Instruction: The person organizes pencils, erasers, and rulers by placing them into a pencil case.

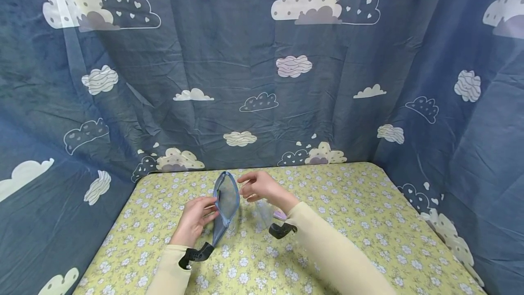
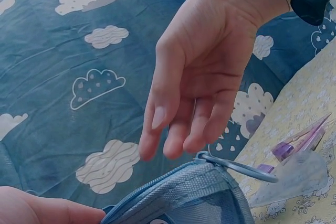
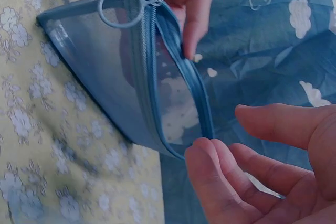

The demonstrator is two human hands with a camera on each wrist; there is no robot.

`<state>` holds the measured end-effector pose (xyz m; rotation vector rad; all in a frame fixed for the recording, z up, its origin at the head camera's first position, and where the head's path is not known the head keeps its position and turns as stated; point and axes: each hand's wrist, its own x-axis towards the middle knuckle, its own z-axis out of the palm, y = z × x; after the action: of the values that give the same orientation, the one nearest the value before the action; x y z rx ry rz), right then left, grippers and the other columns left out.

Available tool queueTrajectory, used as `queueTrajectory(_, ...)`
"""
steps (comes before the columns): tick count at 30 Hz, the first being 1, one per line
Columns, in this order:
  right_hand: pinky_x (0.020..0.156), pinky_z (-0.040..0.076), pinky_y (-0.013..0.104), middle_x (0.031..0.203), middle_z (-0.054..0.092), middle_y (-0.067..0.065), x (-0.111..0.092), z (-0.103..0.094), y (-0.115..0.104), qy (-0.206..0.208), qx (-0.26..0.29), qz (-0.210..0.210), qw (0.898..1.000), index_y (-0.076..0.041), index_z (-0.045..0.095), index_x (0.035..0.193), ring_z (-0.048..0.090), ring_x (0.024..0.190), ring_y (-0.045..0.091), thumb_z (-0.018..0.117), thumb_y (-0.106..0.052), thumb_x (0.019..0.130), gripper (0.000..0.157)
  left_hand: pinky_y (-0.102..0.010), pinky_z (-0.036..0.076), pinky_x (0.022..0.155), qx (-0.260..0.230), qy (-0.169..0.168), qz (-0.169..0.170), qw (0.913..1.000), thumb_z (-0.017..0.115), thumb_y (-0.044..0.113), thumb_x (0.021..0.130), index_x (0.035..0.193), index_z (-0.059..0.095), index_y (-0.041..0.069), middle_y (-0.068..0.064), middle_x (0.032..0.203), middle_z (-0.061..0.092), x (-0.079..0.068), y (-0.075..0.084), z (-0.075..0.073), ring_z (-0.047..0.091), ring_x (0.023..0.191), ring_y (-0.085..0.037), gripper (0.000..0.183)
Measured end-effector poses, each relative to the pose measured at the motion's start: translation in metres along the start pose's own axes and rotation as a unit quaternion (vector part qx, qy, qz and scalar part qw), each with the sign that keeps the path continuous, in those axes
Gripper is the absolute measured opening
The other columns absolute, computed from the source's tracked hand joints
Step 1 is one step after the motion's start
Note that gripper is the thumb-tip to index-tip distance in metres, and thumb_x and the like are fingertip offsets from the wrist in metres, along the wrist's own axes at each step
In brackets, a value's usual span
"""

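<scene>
A blue see-through zipper pouch point(image 1: 229, 197) stands tilted above the table with its mouth unzipped and gaping. My left hand point(image 1: 194, 220) holds it by its left side, thumb at the rim and fingers behind. A ring-shaped pull point(image 3: 122, 7) hangs from the zipper slider in the right wrist view. Close to the pouch's far right edge is my right hand point(image 1: 262, 185), its fingers loosely bent and nothing seen in them. In the right wrist view its fingertips point(image 3: 202, 153) appear beside the rim; whether they touch it I cannot tell.
Behind my right forearm, a clear plastic bag point(image 1: 264, 213) lies on the flowered tablecloth point(image 1: 352, 222) beside a small purple item point(image 1: 279, 215). A blue cloud-print curtain point(image 1: 229, 81) rises at the table's back and sides.
</scene>
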<state>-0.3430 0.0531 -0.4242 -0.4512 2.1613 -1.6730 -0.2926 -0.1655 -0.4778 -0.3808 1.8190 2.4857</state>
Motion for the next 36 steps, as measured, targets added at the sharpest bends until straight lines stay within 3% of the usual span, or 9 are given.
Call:
queueTrajectory(18,0.081,0.048,0.047,0.103,0.061,0.014,-0.024,-0.064,0.01,0.053,-0.004,0.02,0.998,-0.013,0.058,0.12,0.061,0.092,0.03,0.067,-0.014,0.082,0.039,-0.039,0.05,0.079,-0.007,-0.002,-0.004,1.0,0.066,0.011,0.081,0.1,0.056,-0.003,-0.014,0.099,0.054,-0.001,-0.002,0.0,0.048,0.108,-0.042,0.026)
queueTrajectory(31,0.083,0.046,0.05,0.114,0.058,0.016,-0.039,-0.089,0.051,0.107,-0.014,0.058,0.992,-0.008,0.058,0.117,0.058,0.096,0.036,0.065,-0.009,0.083,0.035,-0.038,0.051,0.078,-0.008,0.004,-0.006,0.9999,0.068,0.011,0.079,0.101,0.057,-0.004,-0.014,0.097,0.055,0.002,-0.002,-0.001,0.051,0.104,-0.04,0.028)
queueTrajectory(36,0.078,0.049,0.049,0.107,0.06,0.018,-0.041,-0.093,0.071,0.13,-0.015,0.076,0.989,-0.005,0.059,0.115,0.06,0.088,0.035,0.065,-0.007,0.081,0.035,-0.039,0.051,0.078,-0.005,0.002,-0.009,0.9999,0.068,0.012,0.079,0.1,0.057,-0.003,-0.014,0.098,0.055,0.001,-0.002,-0.001,0.054,0.099,-0.036,0.028)
